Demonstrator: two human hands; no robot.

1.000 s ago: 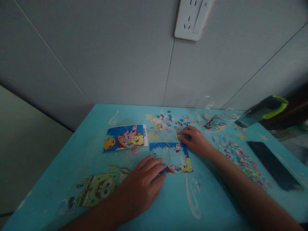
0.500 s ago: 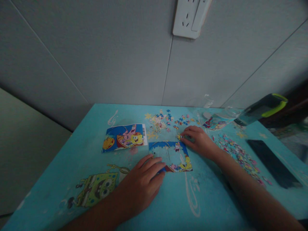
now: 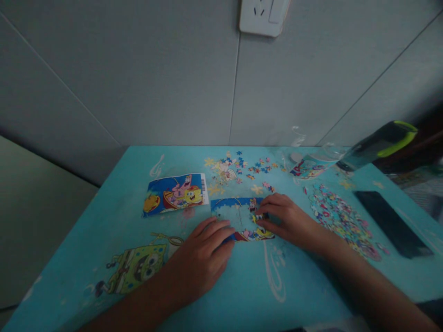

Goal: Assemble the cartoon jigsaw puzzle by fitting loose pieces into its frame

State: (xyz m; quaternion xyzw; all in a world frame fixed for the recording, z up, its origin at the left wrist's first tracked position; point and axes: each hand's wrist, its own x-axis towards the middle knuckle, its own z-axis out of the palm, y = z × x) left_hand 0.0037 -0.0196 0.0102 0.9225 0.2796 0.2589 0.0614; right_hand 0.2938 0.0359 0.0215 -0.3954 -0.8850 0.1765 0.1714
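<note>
A partly built cartoon jigsaw point(image 3: 238, 216) lies on the turquoise table point(image 3: 297, 281), only its border filled in. My left hand point(image 3: 202, 256) rests flat on the puzzle's lower left corner with its fingers spread. Over the puzzle's right side my right hand point(image 3: 285, 219) pinches a small puzzle piece point(image 3: 258, 216) between its fingertips. A printed reference picture point(image 3: 175, 192) sits to the left of the puzzle.
Loose puzzle pieces point(image 3: 242, 168) are scattered behind the puzzle, and a larger pile point(image 3: 337, 219) lies to the right. A clear plastic bag point(image 3: 313, 166), a dark bottle with a green lid point(image 3: 380, 145) and a black phone point(image 3: 391, 221) sit at the right. The wall holds a socket point(image 3: 263, 16).
My right hand has moved from the loose pieces behind the puzzle down onto the puzzle's right side, carrying a piece. My left hand has stayed put. The view has tilted slightly.
</note>
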